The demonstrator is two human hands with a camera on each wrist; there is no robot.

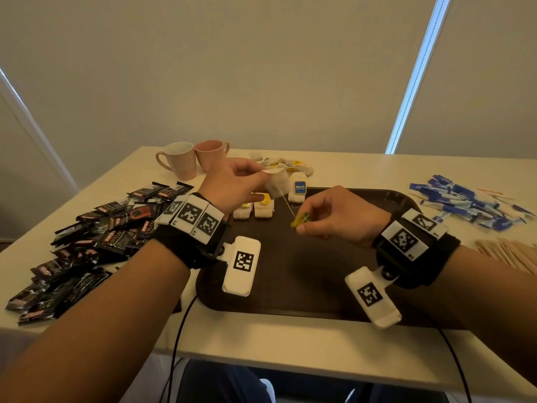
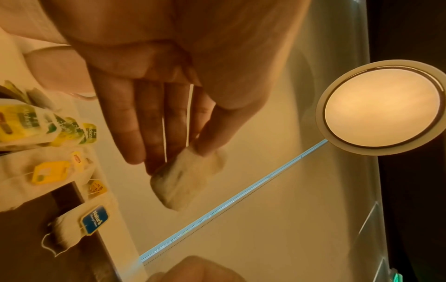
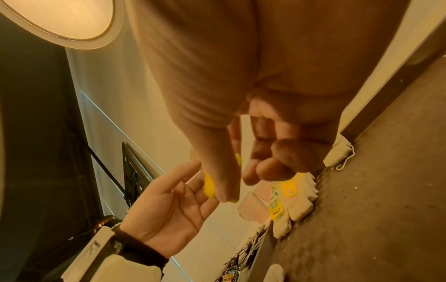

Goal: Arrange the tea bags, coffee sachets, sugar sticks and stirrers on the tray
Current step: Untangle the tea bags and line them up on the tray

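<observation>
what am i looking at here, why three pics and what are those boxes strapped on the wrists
No robot here: a person works with bare hands. The strapped boxes are wrist cameras; the wide picture comes from a head camera, the two orange ones look along each hand. On the table sits a dark tray with three tea bags, coffee sachets to the left, sugar sticks and stirrers to the right. The left hand pinches a tea bag; the right hand pinches its yellow tag.
</observation>
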